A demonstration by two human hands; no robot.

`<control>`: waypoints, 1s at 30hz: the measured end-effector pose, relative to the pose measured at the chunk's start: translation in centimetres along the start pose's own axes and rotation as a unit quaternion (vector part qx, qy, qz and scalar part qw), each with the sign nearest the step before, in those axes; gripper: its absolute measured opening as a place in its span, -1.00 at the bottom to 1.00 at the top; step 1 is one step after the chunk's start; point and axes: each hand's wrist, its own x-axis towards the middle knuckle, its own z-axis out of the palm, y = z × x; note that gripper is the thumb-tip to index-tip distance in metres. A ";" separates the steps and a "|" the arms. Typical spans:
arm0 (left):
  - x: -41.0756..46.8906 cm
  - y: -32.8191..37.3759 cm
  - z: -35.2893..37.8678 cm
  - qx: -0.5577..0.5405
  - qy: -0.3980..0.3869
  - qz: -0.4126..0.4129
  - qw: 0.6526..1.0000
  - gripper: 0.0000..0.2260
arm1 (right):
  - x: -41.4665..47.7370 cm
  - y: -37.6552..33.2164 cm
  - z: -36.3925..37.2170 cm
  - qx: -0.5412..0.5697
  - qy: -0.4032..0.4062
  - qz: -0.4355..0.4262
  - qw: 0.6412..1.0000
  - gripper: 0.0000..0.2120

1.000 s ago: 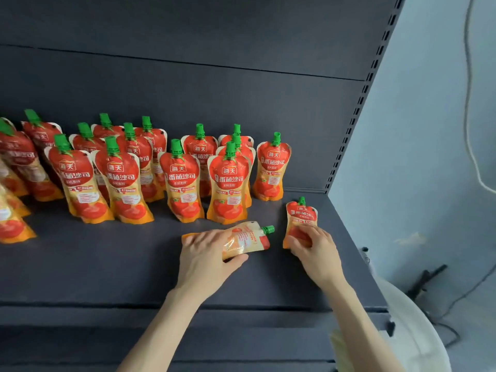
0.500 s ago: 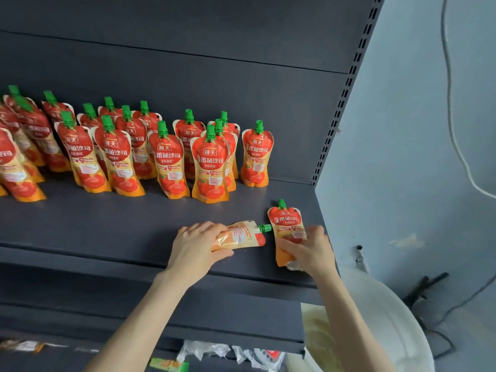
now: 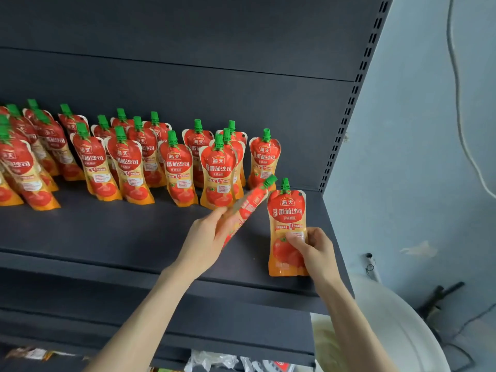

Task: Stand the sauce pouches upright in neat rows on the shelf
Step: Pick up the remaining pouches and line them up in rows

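The person has one sauce pouch in each hand, near the lower right of the frame. The right hand pinches the bottom half of an upright pouch, thumb in front and the other fingers behind. Its green cap points up and its picture faces us. It looks like it is being stood at the front right corner of the shelf, maybe to start a new row, and holding it low would let the flat bottom sit down first.

The left hand is wrapped around a tilted pouch. We see this one from its thin edge, and its cap leans up and to the right, close to the other pouch's cap. It is not standing yet. I think it needs to be turned straight and faced forward like the rest.

Behind them, in the middle and left of the frame, lots of standing pouches already fill the back of the shelf. They stand in rows, but some lean and crowd together on the far left.

The shelf is dark grey and flat, with a dark back wall and a post with slots on the right. Past it is a pale blue wall with a thin hanging cord. A big white tub sits at the lower right.
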 end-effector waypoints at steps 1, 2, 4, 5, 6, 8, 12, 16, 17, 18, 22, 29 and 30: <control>0.4 0.0 -0.1 -0.041 0.016 -0.021 0.999 -0.69 | -0.1 -0.1 0.5 0.017 0.003 -0.016 1.000 -0.79; 0.7 0.0 -0.2 -0.077 0.031 -0.042 0.996 -0.71 | -0.1 -0.2 1.0 0.030 0.006 -0.034 0.999 -0.80; 1.4 -0.2 -0.2 -0.132 0.041 -0.078 0.987 -0.73 | 0.1 -0.5 1.8 0.044 0.008 -0.064 0.997 -0.81; 1.7 -0.4 -0.1 -0.159 0.037 -0.090 0.983 -0.74 | 0.4 -0.7 2.2 0.051 0.007 -0.075 0.996 -0.80; 2.1 -0.6 0.0 -0.185 0.035 -0.098 0.977 -0.75 | 0.7 -1.0 2.5 0.058 0.006 -0.083 0.995 -0.80; 2.8 -1.1 0.3 -0.238 0.034 -0.110 0.964 -0.80 | 1.5 -1.4 3.1 0.061 0.008 -0.098 0.993 -0.79; 4.4 -2.5 1.1 -0.265 0.028 -0.108 0.958 -0.78 | 3.0 -1.6 4.3 0.062 0.011 -0.114 0.991 -0.81; 6.3 -2.9 1.5 -0.315 0.013 -0.111 0.943 -0.84 | 4.9 -1.6 4.6 0.054 0.024 -0.135 0.989 -0.82; 6.8 -3.0 1.5 -0.327 0.013 -0.109 0.938 -0.86 | 5.5 -1.6 4.6 0.049 0.027 -0.139 0.989 -0.82; 7.3 -3.1 1.5 -0.335 0.012 -0.107 0.936 -0.87 | 6.0 -1.6 4.5 0.045 0.030 -0.143 0.988 -0.81; 8.3 -4.0 1.6 -0.344 -0.032 -0.106 0.933 -0.84 | 7.7 -0.8 4.2 0.026 0.024 -0.139 0.990 -0.78; 7.2 -6.1 2.2 -0.275 -0.093 -0.124 0.949 -0.65 | 8.2 1.3 3.8 -0.097 -0.046 -0.118 0.987 -0.54; 7.1 -6.3 2.3 -0.269 -0.088 -0.127 0.951 -0.63 | 8.1 1.4 3.9 -0.110 -0.041 -0.120 0.986 -0.53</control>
